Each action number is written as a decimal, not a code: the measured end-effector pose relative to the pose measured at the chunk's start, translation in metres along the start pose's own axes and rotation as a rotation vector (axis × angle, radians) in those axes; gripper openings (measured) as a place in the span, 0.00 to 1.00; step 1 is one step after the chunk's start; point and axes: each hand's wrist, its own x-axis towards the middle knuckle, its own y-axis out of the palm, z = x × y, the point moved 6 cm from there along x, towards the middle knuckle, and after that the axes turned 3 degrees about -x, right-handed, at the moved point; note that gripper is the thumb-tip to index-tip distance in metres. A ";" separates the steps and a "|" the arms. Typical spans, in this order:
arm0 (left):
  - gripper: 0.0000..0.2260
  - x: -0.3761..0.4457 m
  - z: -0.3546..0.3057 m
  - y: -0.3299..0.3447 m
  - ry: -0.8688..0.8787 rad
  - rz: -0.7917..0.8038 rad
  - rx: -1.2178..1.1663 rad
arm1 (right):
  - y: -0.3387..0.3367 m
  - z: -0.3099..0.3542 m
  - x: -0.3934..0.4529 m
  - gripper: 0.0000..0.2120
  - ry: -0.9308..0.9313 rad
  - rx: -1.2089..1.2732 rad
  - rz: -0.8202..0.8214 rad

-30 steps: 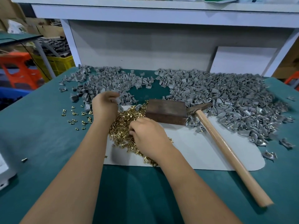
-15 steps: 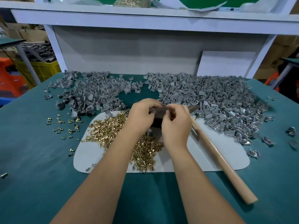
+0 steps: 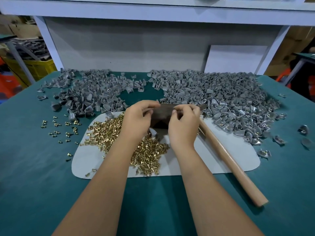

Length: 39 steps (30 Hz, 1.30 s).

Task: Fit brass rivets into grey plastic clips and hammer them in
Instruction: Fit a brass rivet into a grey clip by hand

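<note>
A second ago your hands were apart, the left among the clips and the right picking in the rivets; now you are bringing them together over the block, which suggests you are seating a rivet in a clip before hammering.

At nine o'clock, loose rivets [image 3: 65, 127] are lying on the green table [image 3: 25, 167]. At ten, the smaller clip heap [image 3: 88, 94] is sitting. The white mat [image 3: 221, 160] is carrying the rivet pile [image 3: 110, 133].

Your left hand [image 3: 136, 121] is curling its fingers, seemingly pinching a grey clip; your right hand [image 3: 185, 123] is pinching something too small to identify. Both are hovering over the brown block [image 3: 162, 114].

At three o'clock the hammer [image 3: 228, 159] is lying untouched; at one, the big clip heap [image 3: 221, 99]. No real containers are showing, only a yellow crate [image 3: 39, 68] at far left, contents unclear.
</note>
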 end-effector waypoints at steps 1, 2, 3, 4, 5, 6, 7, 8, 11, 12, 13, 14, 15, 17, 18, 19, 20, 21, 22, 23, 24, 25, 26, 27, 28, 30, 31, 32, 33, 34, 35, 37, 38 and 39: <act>0.23 -0.001 0.001 -0.002 -0.011 -0.007 0.010 | 0.001 0.001 -0.001 0.06 -0.019 -0.018 0.012; 0.23 -0.002 0.003 -0.004 -0.023 -0.013 0.016 | 0.002 0.002 -0.002 0.06 -0.040 -0.033 0.019; 0.23 -0.002 0.004 -0.006 -0.042 -0.021 0.012 | 0.002 0.003 -0.002 0.06 -0.056 -0.039 0.022; 0.22 -0.003 0.006 -0.008 -0.067 -0.029 -0.001 | 0.002 0.003 -0.003 0.06 -0.064 -0.035 0.023; 0.22 -0.003 0.006 -0.010 -0.092 -0.034 -0.021 | 0.001 0.004 -0.003 0.06 -0.068 -0.027 0.023; 0.22 -0.004 0.006 -0.010 -0.111 -0.036 -0.042 | 0.001 0.004 -0.003 0.06 -0.071 -0.020 0.022; 0.22 -0.005 0.005 -0.011 -0.121 -0.035 -0.054 | 0.001 0.005 -0.004 0.05 -0.079 -0.017 0.020; 0.23 -0.006 0.004 -0.011 -0.123 -0.033 -0.056 | 0.001 0.006 -0.005 0.05 -0.092 -0.020 0.019; 0.24 -0.007 -0.001 -0.012 -0.111 -0.025 -0.058 | 0.003 0.010 -0.009 0.05 -0.115 -0.063 0.016; 0.24 -0.007 -0.001 -0.012 -0.111 -0.020 -0.054 | 0.003 0.010 -0.010 0.05 -0.112 -0.079 0.010; 0.24 -0.008 0.000 -0.012 -0.113 -0.013 -0.050 | 0.002 0.010 -0.010 0.05 -0.109 -0.092 0.001; 0.24 -0.009 0.000 -0.012 -0.114 -0.003 -0.055 | 0.002 0.010 -0.010 0.05 -0.110 -0.109 -0.012; 0.23 -0.009 0.000 -0.012 -0.114 0.008 -0.073 | 0.002 0.010 -0.010 0.05 -0.113 -0.131 -0.029; 0.22 -0.009 -0.002 -0.012 -0.109 0.019 -0.122 | 0.000 0.010 -0.009 0.05 -0.107 -0.187 -0.055; 0.21 -0.009 -0.004 -0.013 -0.104 0.015 -0.149 | 0.000 0.009 -0.009 0.05 -0.097 -0.206 -0.060; 0.20 -0.009 -0.006 -0.014 -0.104 0.007 -0.183 | -0.001 0.009 -0.009 0.05 -0.091 -0.210 -0.060; 0.19 -0.009 -0.006 -0.015 -0.109 0.003 -0.222 | -0.001 0.009 -0.009 0.06 -0.094 -0.204 -0.057; 0.18 -0.009 -0.007 -0.015 -0.116 0.006 -0.254 | -0.001 0.010 -0.010 0.06 -0.108 -0.193 -0.054; 0.18 -0.009 -0.007 -0.015 -0.122 0.016 -0.277 | -0.001 0.011 -0.011 0.06 -0.127 -0.183 -0.049; 0.19 -0.009 -0.007 -0.015 -0.124 0.024 -0.293 | -0.001 0.013 -0.011 0.05 -0.145 -0.177 -0.042; 0.19 -0.009 -0.007 -0.016 -0.124 0.017 -0.306 | -0.001 0.014 -0.012 0.05 -0.160 -0.172 -0.035; 0.19 -0.009 -0.008 -0.018 -0.118 -0.013 -0.312 | -0.001 0.015 -0.012 0.05 -0.171 -0.167 -0.029; 0.19 -0.009 -0.008 -0.021 -0.105 -0.066 -0.302 | -0.001 0.016 -0.013 0.05 -0.177 -0.159 -0.027; 0.20 -0.010 -0.009 -0.026 -0.086 -0.128 -0.274 | -0.001 0.017 -0.013 0.05 -0.177 -0.147 -0.027; 0.21 -0.010 -0.009 -0.029 -0.067 -0.181 -0.233 | -0.001 0.017 -0.013 0.05 -0.172 -0.131 -0.030; 0.21 -0.011 -0.007 -0.032 -0.051 -0.211 -0.120 | -0.002 0.017 -0.013 0.05 -0.162 -0.093 -0.035; 0.21 -0.011 -0.004 -0.031 -0.058 -0.189 -0.056 | -0.003 0.018 -0.014 0.05 -0.161 -0.081 -0.036; 0.21 -0.011 -0.002 -0.028 -0.071 -0.157 0.002 | -0.003 0.019 -0.015 0.05 -0.165 -0.077 -0.037; 0.20 -0.011 -0.001 -0.026 -0.077 -0.128 0.055 | -0.003 0.019 -0.015 0.05 -0.170 -0.079 -0.038; 0.20 -0.011 -0.001 -0.024 -0.071 -0.110 0.103 | -0.003 0.020 -0.016 0.05 -0.175 -0.082 -0.037; 0.19 -0.012 -0.002 -0.023 -0.053 -0.101 0.146 | -0.002 0.021 -0.016 0.05 -0.180 -0.085 -0.034; 0.16 -0.011 -0.005 -0.021 -0.017 -0.091 0.191 | -0.002 0.023 -0.016 0.06 -0.194 -0.086 -0.023; 0.14 -0.010 -0.005 -0.021 -0.016 -0.085 0.186 | -0.001 0.024 -0.016 0.06 -0.202 -0.078 -0.016; 0.13 -0.010 -0.004 -0.020 -0.025 -0.078 0.166 | -0.001 0.024 -0.015 0.07 -0.206 -0.061 -0.009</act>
